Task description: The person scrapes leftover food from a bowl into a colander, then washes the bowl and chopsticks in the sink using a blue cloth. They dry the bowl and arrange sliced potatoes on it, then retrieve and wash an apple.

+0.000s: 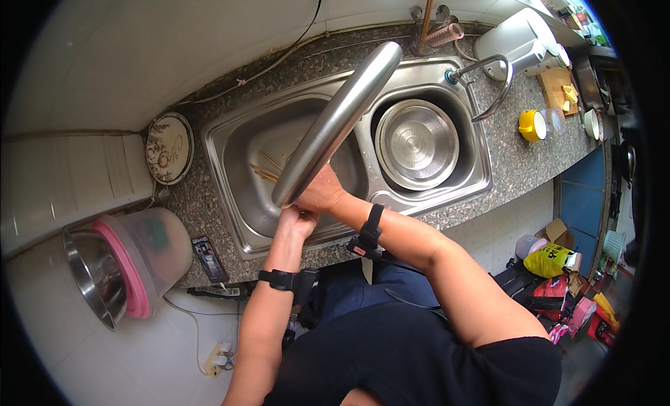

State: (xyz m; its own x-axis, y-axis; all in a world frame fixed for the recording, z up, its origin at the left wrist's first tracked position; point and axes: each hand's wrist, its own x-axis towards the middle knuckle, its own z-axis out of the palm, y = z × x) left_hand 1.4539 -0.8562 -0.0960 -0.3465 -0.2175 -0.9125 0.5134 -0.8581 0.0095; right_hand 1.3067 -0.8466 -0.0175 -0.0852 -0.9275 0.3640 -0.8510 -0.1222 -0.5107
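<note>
A large stainless-steel vessel (pixel 340 121), perhaps a basin or pan, is tipped on edge above the left bowl of a double sink (pixel 246 123). My left hand (pixel 302 223) grips its lower end, with the fingers mostly hidden behind the metal. My right hand (pixel 323 189) lies against the vessel's right side. Its fingers are out of sight, so whether it holds anything cannot be seen. Several wooden chopsticks (pixel 268 168) rest in the left sink bowl, partly covered by the vessel. In the right bowl sits a round perforated steel strainer (pixel 417 144).
A curved faucet (pixel 505 84) rises at the sink's right. Beyond it are a yellow mug (pixel 532 125), a white electric appliance (pixel 515 42) and a cutting board (pixel 555 89) with yellow pieces. Left are a decorated plate (pixel 170 148), a phone (pixel 209 258) and a plastic bucket (pixel 162 244).
</note>
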